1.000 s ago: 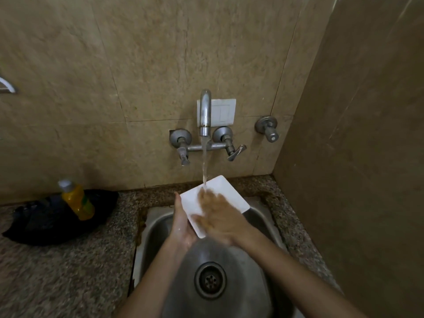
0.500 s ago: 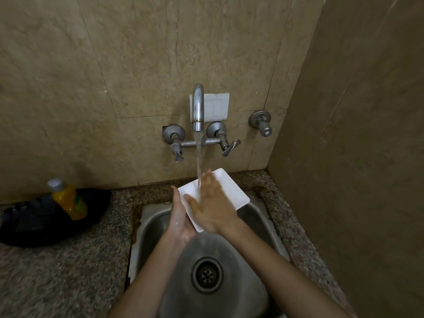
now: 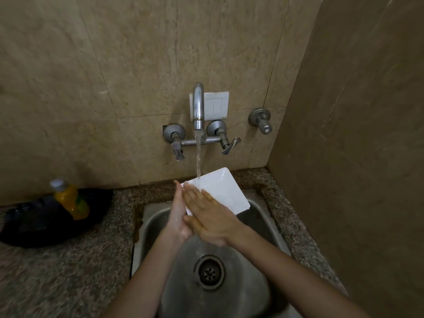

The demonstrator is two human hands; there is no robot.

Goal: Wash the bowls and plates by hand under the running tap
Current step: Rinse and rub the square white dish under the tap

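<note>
- We find the white plate (image 3: 226, 191) held tilted over the sink (image 3: 150, 226). Its upper-left edge sits under the water stream (image 3: 198, 157) from the tap (image 3: 198, 104).
- The left hand (image 3: 177, 216) carries the plate by its left edge. The grip closes with the thumb along that edge, and the fingers are hidden behind the plate.
- The right hand (image 3: 207, 218) lies flat on the plate's face, fingers straight and together, pointing up and left. Its grip is open and encloses nothing.
- The plate's right edge hangs free above the basin, apart from the sink rim. The drain (image 3: 209, 271) lies nearer to us, between the two forearms.
- The side wall (image 3: 344, 168) stands close along the right of the sink. The worktop (image 3: 68, 271) gives open room to the left.
- A yellow bottle (image 3: 70, 199) sits in a black pan (image 3: 34, 226) at the worktop's far left, well apart from the sink.
- The bottle's label is too blurred to read.
</note>
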